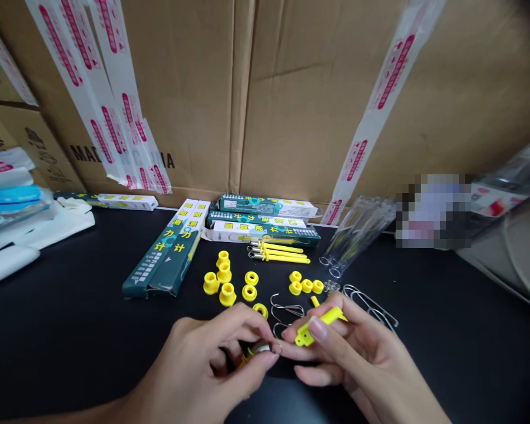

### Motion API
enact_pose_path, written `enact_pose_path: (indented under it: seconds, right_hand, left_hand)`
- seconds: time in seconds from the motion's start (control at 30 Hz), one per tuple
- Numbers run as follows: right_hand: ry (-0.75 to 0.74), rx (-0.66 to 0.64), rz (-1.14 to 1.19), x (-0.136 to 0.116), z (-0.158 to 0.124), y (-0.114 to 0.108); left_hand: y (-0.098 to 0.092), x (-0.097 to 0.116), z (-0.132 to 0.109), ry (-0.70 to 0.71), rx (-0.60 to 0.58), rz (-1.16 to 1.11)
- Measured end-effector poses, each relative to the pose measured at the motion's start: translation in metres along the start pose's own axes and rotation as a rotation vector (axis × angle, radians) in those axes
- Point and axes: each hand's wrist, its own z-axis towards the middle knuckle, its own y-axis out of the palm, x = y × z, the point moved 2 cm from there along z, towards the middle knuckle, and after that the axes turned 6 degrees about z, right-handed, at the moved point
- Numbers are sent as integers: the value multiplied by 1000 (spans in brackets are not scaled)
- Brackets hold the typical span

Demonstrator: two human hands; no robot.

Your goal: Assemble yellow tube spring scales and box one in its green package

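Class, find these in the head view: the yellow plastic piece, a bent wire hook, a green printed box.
Yellow plastic piece (pixel 320 325): head view, its middle.
Bent wire hook (pixel 271 303): head view, its upper curve.
Green printed box (pixel 163 259): head view, its green face.

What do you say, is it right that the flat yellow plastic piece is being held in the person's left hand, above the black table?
Not quite: the head view shows the yellow plastic piece in the right hand, not the left. It is above the black table, as you said. The left hand holds a small metal piece.
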Motion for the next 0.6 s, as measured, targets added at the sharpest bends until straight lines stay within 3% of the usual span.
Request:
enact_pose_path:
  seconds: [0.17,0.6]
  right_hand:
    - [74,36,59,-2,0,2]
    - [86,20,69,-2,-4,1]
  left_hand:
    - [-1,2,-1,-104,6,-21]
    - [-2,1,1,28,87,76]
